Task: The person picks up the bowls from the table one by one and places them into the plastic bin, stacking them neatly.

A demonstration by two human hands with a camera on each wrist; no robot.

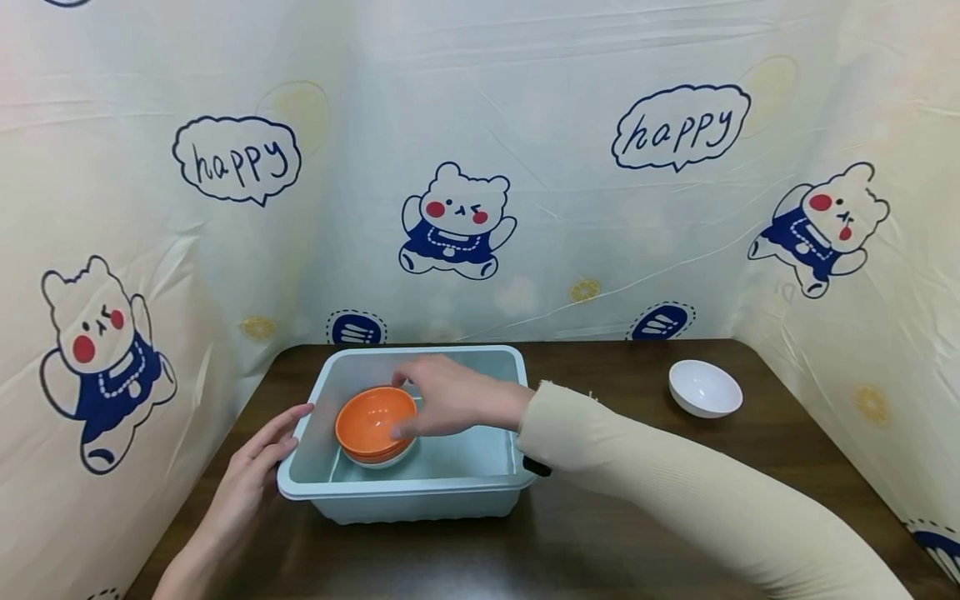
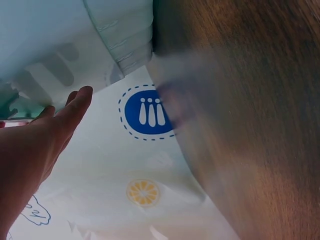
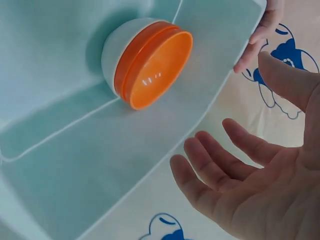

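Observation:
A light blue plastic tub (image 1: 420, 504) stands on the table with a stack of bowls in its left part. Orange bowls (image 1: 366, 418) sit nested on top, over a white bowl (image 3: 114, 52) at the bottom. Above the stack hovers my right hand (image 1: 453, 398); in the right wrist view its fingers are spread and apart from the bowls, holding nothing. My left hand (image 1: 251, 467) touches the tub's left rim with extended fingers. From the left wrist, that hand (image 2: 45, 132) shows beside the tub's outer wall (image 2: 125, 35).
Another white bowl (image 1: 705, 388) stands alone at the right back of the dark wooden table (image 1: 600, 533). A printed cloth (image 1: 562, 167) with bears and lettering hangs behind and along both sides.

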